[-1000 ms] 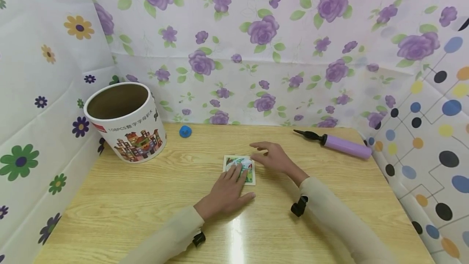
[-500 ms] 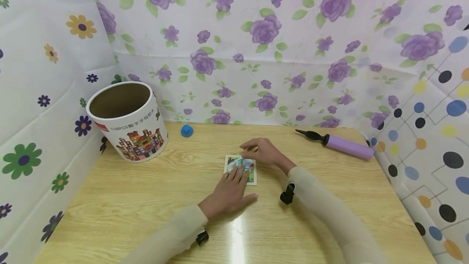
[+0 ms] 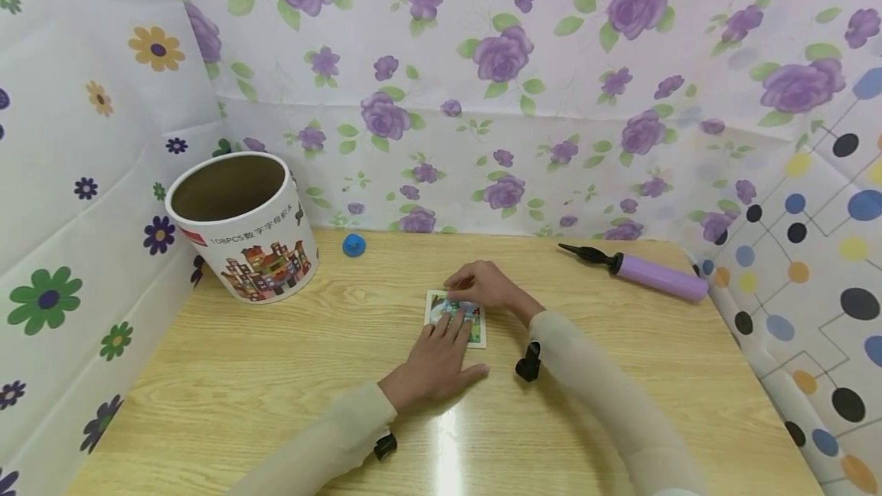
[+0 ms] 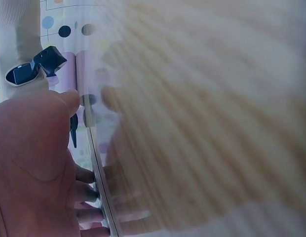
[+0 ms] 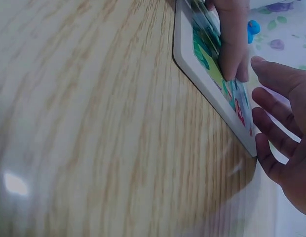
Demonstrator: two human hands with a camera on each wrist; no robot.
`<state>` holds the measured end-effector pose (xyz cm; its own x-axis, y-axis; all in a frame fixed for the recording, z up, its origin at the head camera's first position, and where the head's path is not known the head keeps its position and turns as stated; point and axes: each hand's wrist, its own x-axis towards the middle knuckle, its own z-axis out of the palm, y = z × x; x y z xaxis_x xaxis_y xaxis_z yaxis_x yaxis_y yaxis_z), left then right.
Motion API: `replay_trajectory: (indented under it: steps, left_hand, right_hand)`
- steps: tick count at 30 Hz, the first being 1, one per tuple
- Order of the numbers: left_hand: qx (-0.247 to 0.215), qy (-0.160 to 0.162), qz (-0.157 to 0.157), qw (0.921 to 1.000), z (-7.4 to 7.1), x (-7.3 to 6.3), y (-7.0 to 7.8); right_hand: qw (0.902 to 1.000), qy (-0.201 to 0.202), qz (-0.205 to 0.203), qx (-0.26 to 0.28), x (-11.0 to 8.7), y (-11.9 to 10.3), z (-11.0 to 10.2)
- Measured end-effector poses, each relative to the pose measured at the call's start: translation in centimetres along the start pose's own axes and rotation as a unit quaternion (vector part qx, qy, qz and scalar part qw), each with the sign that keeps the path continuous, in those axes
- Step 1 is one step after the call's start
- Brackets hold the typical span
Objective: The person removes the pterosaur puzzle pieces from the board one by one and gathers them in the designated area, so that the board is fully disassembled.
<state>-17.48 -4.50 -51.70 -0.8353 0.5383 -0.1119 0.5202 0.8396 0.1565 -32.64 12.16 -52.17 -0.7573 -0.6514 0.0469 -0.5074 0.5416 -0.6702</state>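
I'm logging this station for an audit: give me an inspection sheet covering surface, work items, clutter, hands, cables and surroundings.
Surface: light wood-grain table, glare streak on the near side.
Work items: square white-bordered picture panel, lying flat.
Clutter: large white printed cylindrical bucket, small rounded blue toy, purple cylindrical hand pump with black nozzle.
Hands: left hand, fingers on the panel; right hand at its far edge, contact unclear.
Cables: nothing seen.
Surroundings: white sheet with purple roses behind, flowered sheet at left, dotted sheet at right.
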Motion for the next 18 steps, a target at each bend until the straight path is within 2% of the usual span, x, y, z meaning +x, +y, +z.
replay_trajectory:
  steps: [11, 18]
  left_hand:
    - [-0.010, -0.002, 0.001, 0.9999, 0.0, -0.2, 0.3]
    - [0.005, -0.005, 0.004, 1.0000, 0.0, -0.3, 0.4]
  right_hand:
    - [0.9998, 0.003, -0.016, -0.010, 0.6, -0.1, 1.0]
    - [0.9999, 0.002, -0.001, -0.015, 0.8, -0.7, 1.6]
